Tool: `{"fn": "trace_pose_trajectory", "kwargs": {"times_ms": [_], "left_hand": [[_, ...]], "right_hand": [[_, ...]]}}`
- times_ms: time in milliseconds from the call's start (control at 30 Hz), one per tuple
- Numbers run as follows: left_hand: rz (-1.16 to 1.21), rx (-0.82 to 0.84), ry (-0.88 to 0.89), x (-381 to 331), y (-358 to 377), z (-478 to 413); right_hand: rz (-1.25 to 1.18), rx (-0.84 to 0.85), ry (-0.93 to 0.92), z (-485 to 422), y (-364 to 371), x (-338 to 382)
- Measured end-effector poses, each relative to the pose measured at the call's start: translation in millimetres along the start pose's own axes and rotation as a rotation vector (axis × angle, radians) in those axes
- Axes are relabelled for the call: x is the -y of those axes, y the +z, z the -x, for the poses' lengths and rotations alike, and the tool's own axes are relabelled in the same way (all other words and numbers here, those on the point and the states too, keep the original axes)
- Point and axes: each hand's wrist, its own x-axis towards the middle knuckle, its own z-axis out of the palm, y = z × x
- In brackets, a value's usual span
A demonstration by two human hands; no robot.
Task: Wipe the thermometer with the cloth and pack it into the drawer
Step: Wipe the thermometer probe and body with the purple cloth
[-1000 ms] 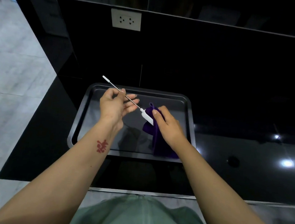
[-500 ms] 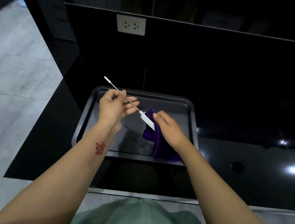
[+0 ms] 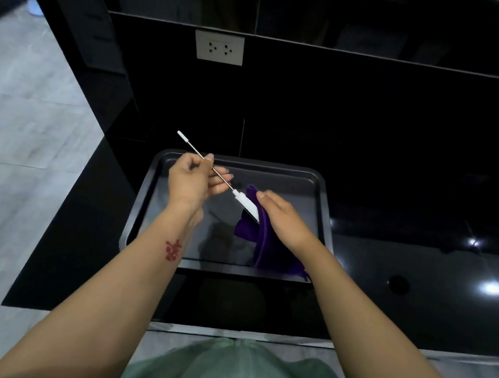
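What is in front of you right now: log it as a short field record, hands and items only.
left hand: fingers pinch the thin metal probe of the white-handled thermometer
thermometer pose: tilted, capped tip up and away to the left, white handle low against the cloth
right hand: holds the purple cloth against the handle
cloth: hangs down into the dark rectangular metal tray
tray: sits on the glossy black counter
drawer: not visible
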Motion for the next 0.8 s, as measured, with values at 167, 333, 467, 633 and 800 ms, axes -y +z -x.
{"fn": "trace_pose_trajectory", "kwargs": {"times_ms": [167, 333, 467, 633, 800], "left_hand": [[-0.03, 0.031, 0.003, 5.5, 3.7, -1.1], [-0.046, -0.017, 0.04, 2.2, 1.9, -6.1], [-0.117, -0.045, 0.013, 12.1, 10.4, -0.3], [-0.077, 0.068, -0.043, 1.3, 12.1, -2.0], [-0.038, 0.24, -0.096, -9.3, 9.4, 0.3]], "right_hand": [[-0.012, -0.01, -0.017, -3.5, 2.6, 4.2], [-0.032, -0.031, 0.042, -3.5, 0.0, -3.7], [0.001, -0.053, 0.034, -7.3, 4.7, -1.1], [-0.023, -0.135, 0.074, -5.9, 2.0, -4.2], [-0.092, -0.152, 0.079, -8.3, -9.0, -1.2]]}}
